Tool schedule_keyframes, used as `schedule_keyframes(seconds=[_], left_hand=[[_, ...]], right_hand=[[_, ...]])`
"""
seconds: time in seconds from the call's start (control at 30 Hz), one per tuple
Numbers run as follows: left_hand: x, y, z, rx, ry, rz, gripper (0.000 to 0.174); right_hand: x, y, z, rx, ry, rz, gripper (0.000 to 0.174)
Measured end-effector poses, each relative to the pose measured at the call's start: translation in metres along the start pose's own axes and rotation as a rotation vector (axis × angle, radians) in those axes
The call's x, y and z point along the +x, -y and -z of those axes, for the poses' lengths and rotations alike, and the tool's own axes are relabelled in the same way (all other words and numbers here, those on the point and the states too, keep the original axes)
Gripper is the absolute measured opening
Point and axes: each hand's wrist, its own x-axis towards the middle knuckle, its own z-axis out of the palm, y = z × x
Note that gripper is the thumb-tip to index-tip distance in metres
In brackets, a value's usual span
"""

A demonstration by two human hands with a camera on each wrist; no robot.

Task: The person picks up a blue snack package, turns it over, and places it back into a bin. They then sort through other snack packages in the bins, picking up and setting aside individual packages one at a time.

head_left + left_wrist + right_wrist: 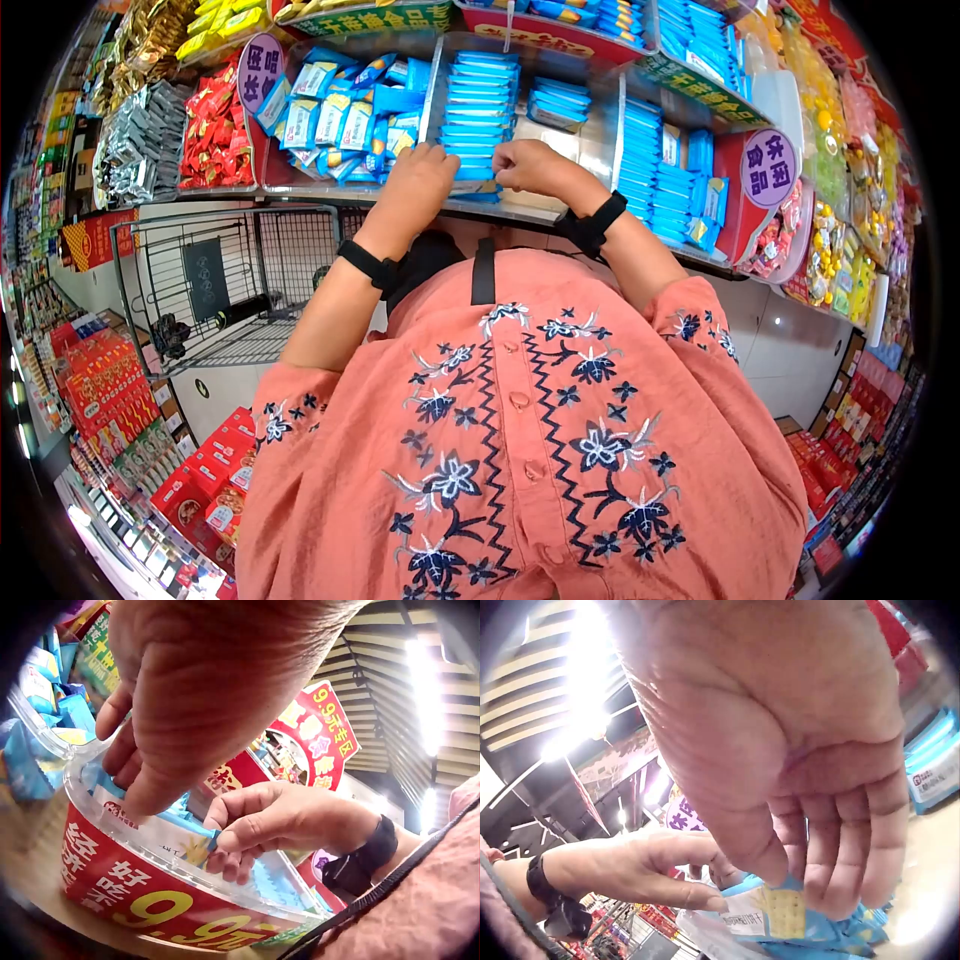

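Both hands are at the front of a clear-sided bin, at the near end of a row of stacked blue biscuit packets (482,95). Between them is a blue and white biscuit packet (169,836), its wrapper printed with a biscuit picture (786,911). My left hand (415,188) grips its left end, thumb on the printed face and fingers curled behind. At the other end my right hand (540,168) pinches the packet's edge between thumb and bent fingers. The right wrist view also has the left hand (664,866), its thumb along the wrapper.
A clear divider (437,85) separates loosely heaped blue packets (330,120) on the left. Further blue packets (560,100) lie to the right, beyond the right hand. A red price sign (142,889) covers the bin's front. A wire shopping cart (230,280) stands at the left.
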Motion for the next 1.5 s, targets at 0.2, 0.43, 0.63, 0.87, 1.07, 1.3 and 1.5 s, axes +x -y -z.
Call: schedule_keyframes(seconds=[0.2, 0.43, 0.63, 0.87, 1.07, 1.3, 1.5], left_hand=[[0.002, -0.001, -0.005, 0.089, -0.034, -0.031, 0.011], [0.001, -0.002, -0.005, 0.145, 0.007, -0.017, 0.011], [0.002, 0.023, 0.028, -0.233, -0.143, 0.103, 0.019], [-0.038, 0.103, 0.045, -0.255, -0.306, 0.715, 0.033], [-0.072, 0.167, 0.028, -0.067, -0.322, 0.961, 0.049], [-0.075, 0.193, 0.015, -0.048, -0.242, 1.131, 0.051], [-0.073, 0.194, 0.016, -0.083, -0.261, 1.052, 0.052]], right_hand=[[0.005, -0.007, -0.006, 0.017, 0.03, -0.025, 0.016], [0.005, -0.005, -0.001, -0.029, 0.042, -0.024, 0.016], [-0.005, 0.013, 0.014, 0.139, -0.011, -0.047, 0.023], [-0.012, 0.03, 0.026, 0.273, -0.026, -0.061, 0.025], [-0.021, 0.037, 0.026, 0.332, -0.056, -0.057, 0.024], [-0.028, 0.034, 0.023, 0.424, -0.153, -0.11, 0.026], [-0.037, 0.052, 0.013, 0.475, -0.212, -0.19, 0.024]])
